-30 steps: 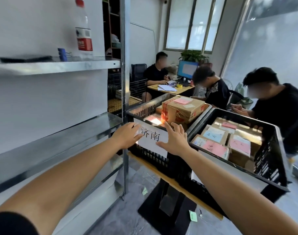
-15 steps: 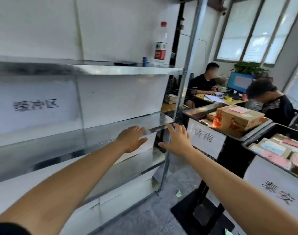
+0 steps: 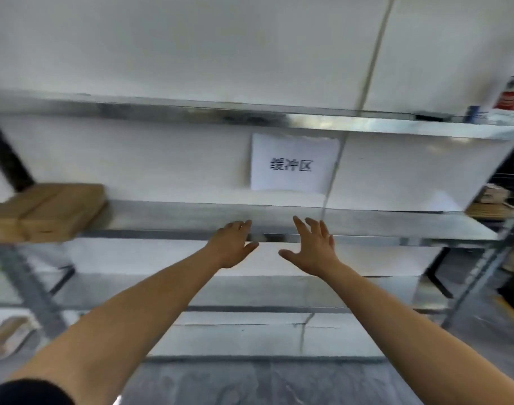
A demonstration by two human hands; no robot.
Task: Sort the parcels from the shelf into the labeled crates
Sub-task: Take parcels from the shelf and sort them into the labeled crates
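Shelving: metal shelf against a white wall, paper sign above the middle tier.
Parcels: cardboard parcels far left on that tier, well apart from both hands.
Hands: left hand, right hand both empty, fingers loosely spread, near the shelf edge.
Risk: a hurried sideways reach could knock the parcels off.

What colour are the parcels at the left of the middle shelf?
The parcels are plain brown cardboard; the head view shows them.

The view has swung left, off the crates and onto the shelf, where the empty left hand and right hand now reach at its middle level, and brown parcels have come into sight at far left.
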